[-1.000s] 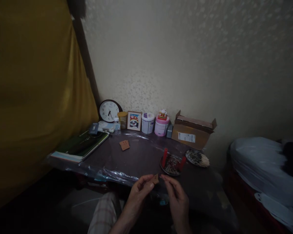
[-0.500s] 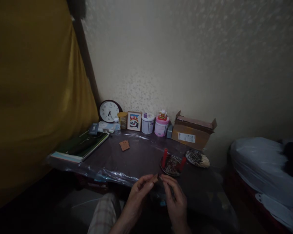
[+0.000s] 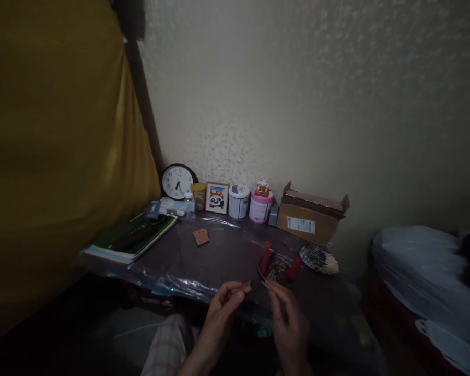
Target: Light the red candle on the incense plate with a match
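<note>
My left hand pinches a small brown card piece with a dark edge between thumb and fingers, above the near edge of the dark table. To its right, my right hand is closed at the fingertips on a thin matchstick, mostly hidden by the fingers. A gap separates the two hands. Just beyond the right hand is a round plate of dark bits, with a red candle upright and another red candle leaning. Matchsticks with dark heads lie on a second plate to the right.
Brown cards lie mid-table. Along the wall stand a clock, a panda picture frame, a white tin, a pink tin and a cardboard box. Green books lie left, beside a yellow curtain.
My right hand has moved right, away from my left hand, so the fingertips that were close together are now apart. The left hand keeps its hold on the card. The view has shifted slightly.
</note>
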Tool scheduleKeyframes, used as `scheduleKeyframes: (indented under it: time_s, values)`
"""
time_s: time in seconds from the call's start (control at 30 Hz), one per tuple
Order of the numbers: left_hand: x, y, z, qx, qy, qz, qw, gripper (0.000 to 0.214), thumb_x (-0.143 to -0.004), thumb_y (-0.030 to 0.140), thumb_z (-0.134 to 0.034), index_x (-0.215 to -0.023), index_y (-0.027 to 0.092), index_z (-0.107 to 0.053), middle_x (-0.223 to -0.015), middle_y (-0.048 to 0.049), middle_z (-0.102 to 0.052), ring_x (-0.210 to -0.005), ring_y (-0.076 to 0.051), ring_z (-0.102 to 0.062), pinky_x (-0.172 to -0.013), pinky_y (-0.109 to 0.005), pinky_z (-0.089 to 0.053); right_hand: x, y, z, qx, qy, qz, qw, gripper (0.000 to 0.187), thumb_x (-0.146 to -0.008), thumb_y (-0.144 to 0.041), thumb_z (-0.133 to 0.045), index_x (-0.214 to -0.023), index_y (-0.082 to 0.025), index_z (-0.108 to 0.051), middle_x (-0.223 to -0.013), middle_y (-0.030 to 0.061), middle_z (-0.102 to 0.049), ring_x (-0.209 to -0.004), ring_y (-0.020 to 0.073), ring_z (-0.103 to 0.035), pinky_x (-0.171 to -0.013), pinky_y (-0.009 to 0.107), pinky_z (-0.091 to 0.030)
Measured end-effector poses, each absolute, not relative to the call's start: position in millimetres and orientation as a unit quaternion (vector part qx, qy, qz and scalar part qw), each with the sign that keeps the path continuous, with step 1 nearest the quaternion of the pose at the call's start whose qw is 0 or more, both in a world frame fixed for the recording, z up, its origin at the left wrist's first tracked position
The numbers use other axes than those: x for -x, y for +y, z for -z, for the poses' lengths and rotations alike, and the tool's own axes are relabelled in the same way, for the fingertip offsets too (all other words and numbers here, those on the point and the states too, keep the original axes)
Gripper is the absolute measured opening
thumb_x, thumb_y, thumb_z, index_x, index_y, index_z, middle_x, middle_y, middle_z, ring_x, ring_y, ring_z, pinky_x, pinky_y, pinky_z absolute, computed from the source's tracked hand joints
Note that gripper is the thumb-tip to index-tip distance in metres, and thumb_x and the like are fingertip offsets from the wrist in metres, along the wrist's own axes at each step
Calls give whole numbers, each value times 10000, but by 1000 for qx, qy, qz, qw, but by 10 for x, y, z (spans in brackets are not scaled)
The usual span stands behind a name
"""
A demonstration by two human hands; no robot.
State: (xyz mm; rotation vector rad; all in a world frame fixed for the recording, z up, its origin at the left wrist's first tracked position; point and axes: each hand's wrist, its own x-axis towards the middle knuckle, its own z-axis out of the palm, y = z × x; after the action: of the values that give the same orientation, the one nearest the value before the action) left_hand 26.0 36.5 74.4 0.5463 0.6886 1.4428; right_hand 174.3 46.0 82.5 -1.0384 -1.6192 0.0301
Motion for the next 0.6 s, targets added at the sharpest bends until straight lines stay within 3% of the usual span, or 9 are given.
scheduleKeyframes:
  time_s: [0.17,0.23,0.37,0.6]
  values:
    - [-260,368,-823,-249,299,-647,656,183,-721,250,-738,-876,192,-661,-905,-54,-780,-857,-180,-685,-821,-294,-454,-1747,530,-729,415,-736,-2,535,238,-914,-231,-469,-985,-247,-696,-956,55,-754,-918,197,-702,-852,343,-551]
    - [-255,365,-842,-262,294,-652,648,202,-717,253,-740,-893,191,-662,-915,-55,-777,-870,-183,-682,-827,-291,-448,-1762,677,-556,424,-744,-30,516,237,-908,-262,-475,-940,-226,-707,-884,52,-761,-828,200,-718,-780,337,-571]
    - [-231,371,-801,-261,302,-648,648,204,-716,266,-739,-890,196,-658,-926,-66,-774,-899,-201,-676,-848,-316,-446,-1828,875,-418,509,-630,-103,578,250,-881,-362,-516,-899,-200,-705,-878,58,-764,-801,201,-719,-726,307,-570]
    - [-230,376,-778,-266,331,-645,635,194,-735,281,-718,-898,199,-651,-911,-38,-721,-915,-195,-633,-879,-332,-422,-1769,776,-674,503,-576,-163,623,221,-840,-374,-571,-836,-201,-710,-841,60,-747,-778,210,-690,-727,322,-554]
